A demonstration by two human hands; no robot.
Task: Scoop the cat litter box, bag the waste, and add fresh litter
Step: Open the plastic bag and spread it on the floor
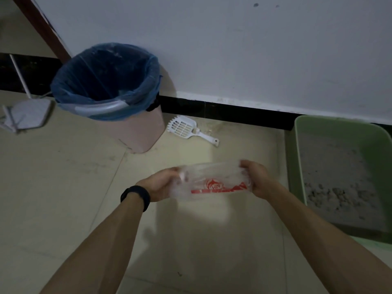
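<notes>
A clear plastic bag [214,181] with red print is stretched between my two hands above the tiled floor. My left hand [160,184] grips its left end, with a black band on that wrist. My right hand [255,179] grips its right end. A white slotted litter scoop [186,129] lies on the floor by the wall, beyond the bag. The green litter box [301,166] sits at the right, holding grey litter [335,177] with clumps toward its near side.
A pink bin [144,132] lined with a blue bag [104,81] stands left of the scoop against the white wall. A mop head and handle [25,113] lie at the far left. A black baseboard runs along the wall.
</notes>
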